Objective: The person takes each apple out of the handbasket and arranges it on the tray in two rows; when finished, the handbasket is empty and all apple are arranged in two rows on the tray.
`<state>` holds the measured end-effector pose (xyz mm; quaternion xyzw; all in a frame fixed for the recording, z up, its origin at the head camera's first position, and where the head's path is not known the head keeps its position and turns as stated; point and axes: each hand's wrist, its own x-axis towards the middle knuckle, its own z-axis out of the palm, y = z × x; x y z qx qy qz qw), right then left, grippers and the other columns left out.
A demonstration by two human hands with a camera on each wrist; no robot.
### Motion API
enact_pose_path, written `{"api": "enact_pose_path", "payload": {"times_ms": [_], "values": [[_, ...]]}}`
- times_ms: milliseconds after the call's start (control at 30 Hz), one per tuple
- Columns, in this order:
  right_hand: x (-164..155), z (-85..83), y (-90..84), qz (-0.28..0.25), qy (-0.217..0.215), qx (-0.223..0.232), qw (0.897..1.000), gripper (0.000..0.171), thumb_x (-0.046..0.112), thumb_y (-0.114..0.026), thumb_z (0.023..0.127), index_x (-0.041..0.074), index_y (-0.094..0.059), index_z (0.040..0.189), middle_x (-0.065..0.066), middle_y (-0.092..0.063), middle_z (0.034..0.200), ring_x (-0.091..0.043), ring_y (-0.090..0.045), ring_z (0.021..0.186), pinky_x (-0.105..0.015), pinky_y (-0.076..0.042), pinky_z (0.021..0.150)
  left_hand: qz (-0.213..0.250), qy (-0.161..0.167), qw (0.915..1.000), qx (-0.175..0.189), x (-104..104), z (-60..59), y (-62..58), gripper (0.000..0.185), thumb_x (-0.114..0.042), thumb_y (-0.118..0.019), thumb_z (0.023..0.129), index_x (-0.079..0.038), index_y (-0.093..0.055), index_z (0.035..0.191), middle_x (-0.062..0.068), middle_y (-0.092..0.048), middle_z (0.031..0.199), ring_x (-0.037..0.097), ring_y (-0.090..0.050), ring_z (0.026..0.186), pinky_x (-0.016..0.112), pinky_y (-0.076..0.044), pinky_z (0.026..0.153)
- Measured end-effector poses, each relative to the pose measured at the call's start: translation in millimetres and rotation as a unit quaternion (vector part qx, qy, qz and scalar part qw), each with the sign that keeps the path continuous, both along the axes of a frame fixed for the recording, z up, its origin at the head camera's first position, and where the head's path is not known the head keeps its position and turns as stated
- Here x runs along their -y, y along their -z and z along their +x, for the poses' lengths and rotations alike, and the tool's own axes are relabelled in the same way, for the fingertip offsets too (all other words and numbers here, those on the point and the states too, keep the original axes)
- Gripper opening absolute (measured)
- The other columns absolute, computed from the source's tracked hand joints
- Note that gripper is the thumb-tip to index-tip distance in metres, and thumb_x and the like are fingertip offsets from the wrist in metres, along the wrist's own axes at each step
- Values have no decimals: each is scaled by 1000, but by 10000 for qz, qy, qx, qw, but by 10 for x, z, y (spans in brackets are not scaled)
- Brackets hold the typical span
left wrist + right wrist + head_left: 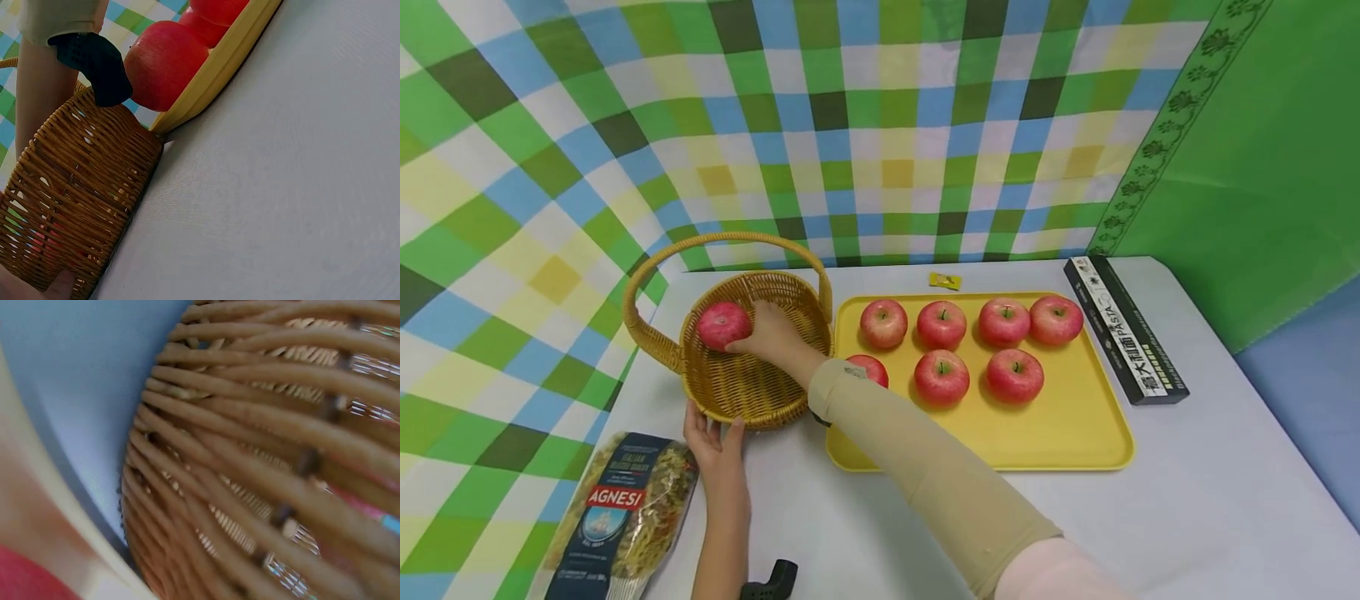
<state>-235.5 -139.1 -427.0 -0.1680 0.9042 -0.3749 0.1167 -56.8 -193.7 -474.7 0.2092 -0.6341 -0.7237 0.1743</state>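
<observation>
A wicker basket (pixel 745 387) with a tall arched handle stands at the left of the table. Inside it, at the left wall, is a red apple (pixel 722 325). My right hand (pixel 775 333) reaches into the basket and holds this apple from its right side, thumb at the near edge; the far fingertips are hidden. My left hand (pixel 718 446) rests against the basket's near outer wall, fingers and thumb spread apart. In the left wrist view its thumb (pixel 60 286) presses on the weave. Wicker fills much of the right wrist view.
A yellow tray (pixel 1075 425) with several red apples (pixel 942 377) stands right of the basket, under my right forearm. A black pasta box (pixel 1126 329) lies beyond its right edge. A pasta bag (pixel 617 517) lies at the near left, a small yellow packet (pixel 945 281) behind the tray.
</observation>
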Motion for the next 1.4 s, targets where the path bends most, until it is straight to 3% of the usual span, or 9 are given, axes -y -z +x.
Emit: {"api": "enact_pose_path", "payload": {"times_ms": [400,933,1100,1400], "values": [[93,29,154,-36,-40,-192,9998,80,40,-81,76,8,-43,139,-2,-50,131,-14,-51,118,-27,-45,98,-14,-85,9999,121,-8,-7,-22,76,-10,-50,100,-30,-1,154,-4,0,160,20,-4,146,35,-20,116],[209,5,271,-204,-60,-54,9998,90,38,-81,77,9,-33,148,-5,-46,139,-17,-48,125,-29,-42,102,-25,-70,9999,92,4,22,16,76,-13,-52,100,-31,-1,154,-5,0,159,19,-4,146,34,-20,116],[238,-42,266,-283,-76,-237,9993,95,40,-79,78,9,-27,151,-5,-41,146,-17,-44,130,-30,-39,105,-41,-62,9999,133,1,14,10,75,-13,-52,100,-32,-2,154,-5,0,159,18,-3,146,35,-20,116],[274,-2,216,-279,-210,-433,9985,75,41,-81,76,10,-44,134,-1,-54,124,-11,-54,112,-22,-45,95,-88,-47,9999,133,14,-11,0,76,-14,-52,100,-32,-1,154,-6,1,159,18,-3,146,35,-20,116]]}}
